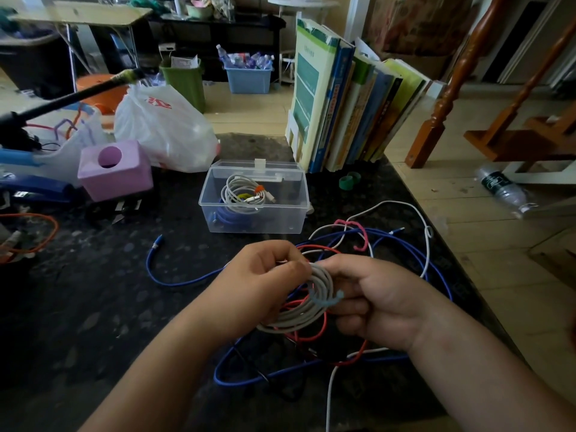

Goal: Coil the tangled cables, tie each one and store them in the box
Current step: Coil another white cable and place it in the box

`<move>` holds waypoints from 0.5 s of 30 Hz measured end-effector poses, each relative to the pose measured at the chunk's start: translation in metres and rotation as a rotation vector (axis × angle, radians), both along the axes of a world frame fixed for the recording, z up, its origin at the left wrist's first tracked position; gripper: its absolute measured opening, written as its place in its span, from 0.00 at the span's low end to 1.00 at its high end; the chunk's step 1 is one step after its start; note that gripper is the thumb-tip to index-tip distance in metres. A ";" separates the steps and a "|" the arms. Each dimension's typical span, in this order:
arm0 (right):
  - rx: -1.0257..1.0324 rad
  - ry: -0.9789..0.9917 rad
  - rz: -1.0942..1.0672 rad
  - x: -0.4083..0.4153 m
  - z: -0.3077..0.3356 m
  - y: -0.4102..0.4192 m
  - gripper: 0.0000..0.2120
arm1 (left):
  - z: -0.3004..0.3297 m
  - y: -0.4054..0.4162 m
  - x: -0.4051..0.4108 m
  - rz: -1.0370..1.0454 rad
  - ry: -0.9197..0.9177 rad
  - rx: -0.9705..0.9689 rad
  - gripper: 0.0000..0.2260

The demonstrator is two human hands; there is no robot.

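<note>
Both hands hold a coiled grey-white cable (314, 302) above the dark table (93, 307). My left hand (258, 285) pinches the coil's upper left side. My right hand (374, 304) grips its right side, where a light blue twist tie (330, 300) wraps the coil. Under the hands lies a tangle of a blue cable (174, 280), a red cable (314, 336) and a white cable (414, 210). A pink twist tie (358, 233) lies on the tangle. Behind them stands the clear plastic box (252, 224), lid open, with a tied white coil (241, 191) and a blue coil inside.
A row of upright books (352, 101) stands at the back right, a green tape roll (349, 181) beside it. A purple tissue box (115, 169) and a white plastic bag (162, 126) sit at the back left. An orange cable (46, 232) lies at the left edge. The table's right edge drops to a wooden floor.
</note>
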State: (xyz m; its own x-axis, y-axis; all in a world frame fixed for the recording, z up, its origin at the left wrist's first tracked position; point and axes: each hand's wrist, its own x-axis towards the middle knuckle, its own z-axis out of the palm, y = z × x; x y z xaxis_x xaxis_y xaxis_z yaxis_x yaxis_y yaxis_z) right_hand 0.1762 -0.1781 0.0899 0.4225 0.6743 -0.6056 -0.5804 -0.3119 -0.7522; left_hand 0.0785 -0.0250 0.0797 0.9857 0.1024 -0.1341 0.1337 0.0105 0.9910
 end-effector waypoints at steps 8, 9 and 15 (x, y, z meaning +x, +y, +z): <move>-0.033 -0.239 -0.080 -0.004 -0.004 0.001 0.23 | -0.004 -0.003 -0.001 -0.023 -0.007 0.203 0.04; -0.035 -0.244 -0.087 -0.004 -0.005 0.001 0.24 | -0.005 -0.005 0.000 -0.014 0.000 0.228 0.04; 0.017 -0.403 -0.112 -0.006 -0.009 0.003 0.17 | -0.009 -0.008 0.003 0.082 0.022 0.291 0.05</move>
State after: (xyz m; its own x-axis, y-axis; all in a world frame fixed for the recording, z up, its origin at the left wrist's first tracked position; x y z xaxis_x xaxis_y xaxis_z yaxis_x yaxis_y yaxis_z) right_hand 0.1703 -0.1747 0.0810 0.6949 0.6192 -0.3656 -0.2678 -0.2491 -0.9307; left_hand 0.0818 -0.0334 0.0707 0.9697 0.2184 -0.1091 0.1659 -0.2615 0.9509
